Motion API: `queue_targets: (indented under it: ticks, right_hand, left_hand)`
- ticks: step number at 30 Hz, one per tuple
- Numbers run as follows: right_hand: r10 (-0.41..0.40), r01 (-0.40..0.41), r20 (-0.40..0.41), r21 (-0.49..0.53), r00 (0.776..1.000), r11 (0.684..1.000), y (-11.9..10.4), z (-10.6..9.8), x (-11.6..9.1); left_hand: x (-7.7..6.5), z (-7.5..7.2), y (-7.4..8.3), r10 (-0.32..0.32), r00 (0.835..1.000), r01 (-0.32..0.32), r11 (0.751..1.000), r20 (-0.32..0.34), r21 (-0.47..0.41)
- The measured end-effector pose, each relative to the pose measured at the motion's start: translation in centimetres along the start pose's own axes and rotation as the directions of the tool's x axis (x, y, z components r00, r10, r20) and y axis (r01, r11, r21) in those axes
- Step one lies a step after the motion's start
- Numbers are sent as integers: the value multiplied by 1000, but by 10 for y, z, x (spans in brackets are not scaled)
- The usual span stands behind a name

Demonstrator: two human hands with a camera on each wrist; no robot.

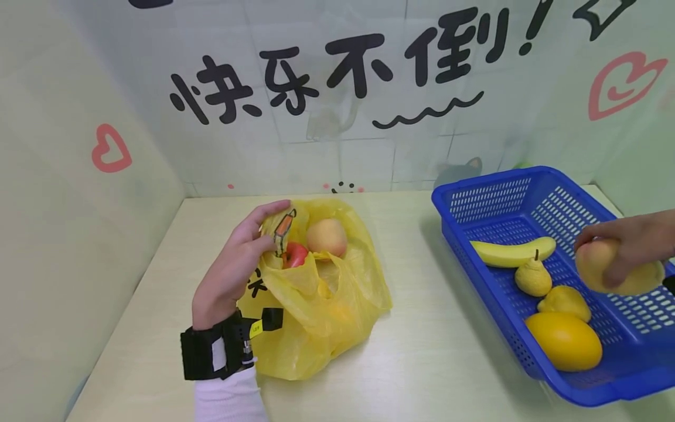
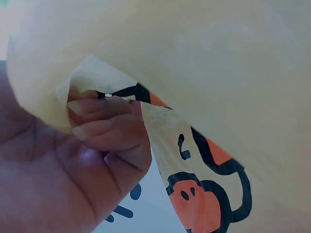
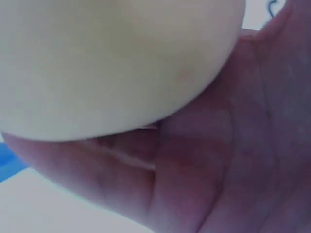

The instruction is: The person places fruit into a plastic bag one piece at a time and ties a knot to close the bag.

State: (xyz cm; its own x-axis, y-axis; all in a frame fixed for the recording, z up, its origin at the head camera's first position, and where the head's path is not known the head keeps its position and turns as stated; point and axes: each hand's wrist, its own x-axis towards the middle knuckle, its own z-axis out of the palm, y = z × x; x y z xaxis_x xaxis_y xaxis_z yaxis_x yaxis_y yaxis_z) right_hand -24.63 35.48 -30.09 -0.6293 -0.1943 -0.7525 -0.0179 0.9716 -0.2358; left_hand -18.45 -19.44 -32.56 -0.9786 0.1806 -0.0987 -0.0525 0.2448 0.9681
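Observation:
My left hand [image 1: 229, 266] pinches the rim of a yellow plastic bag [image 1: 348, 316] with a printed cartoon. In the left wrist view its fingers [image 2: 112, 131] curl at the bag's edge. Inside the bag's mouth lie a peach [image 1: 327, 237] and a red apple [image 1: 295, 256]; the thin plastic veils some yellow contents. Over the right side of a blue basket [image 1: 487, 319], my right hand [image 1: 635, 237] grips a peach [image 1: 593, 264]. That pale round fruit [image 3: 112, 63] fills much of the right wrist view, against the palm. A pale yellow shape beside it is partly hidden by the hand.
In the basket are a banana [image 1: 517, 252], a small pear [image 1: 534, 276], a lumpy yellow fruit [image 1: 566, 303] and a large yellow mango-like fruit [image 1: 564, 343]. Pale walls [image 1: 364, 164] with lettering enclose the light wooden table [image 1: 416, 351] behind and at both sides.

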Motion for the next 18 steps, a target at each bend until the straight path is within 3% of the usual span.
queue_targets:
  ticks: [8,11,14,18]
  right_hand:
    - [-69,54,-153,-102,986,993,-22,-20,-7]
    - [-132,99,-246,-143,960,985,-32,-23,-8]
    - [-195,135,-339,-191,920,972,-44,-26,-10]
    - [-250,173,-401,-219,881,960,-61,-28,-12]
  left_hand:
    - [-1,0,-1,-12,1000,12,1000,8,-15]
    - [0,0,-2,-10,1000,11,1000,14,-19]
    - [0,-1,-2,-4,1000,4,1000,15,-15]
    - [0,-1,-1,3,1000,-2,1000,14,-21]
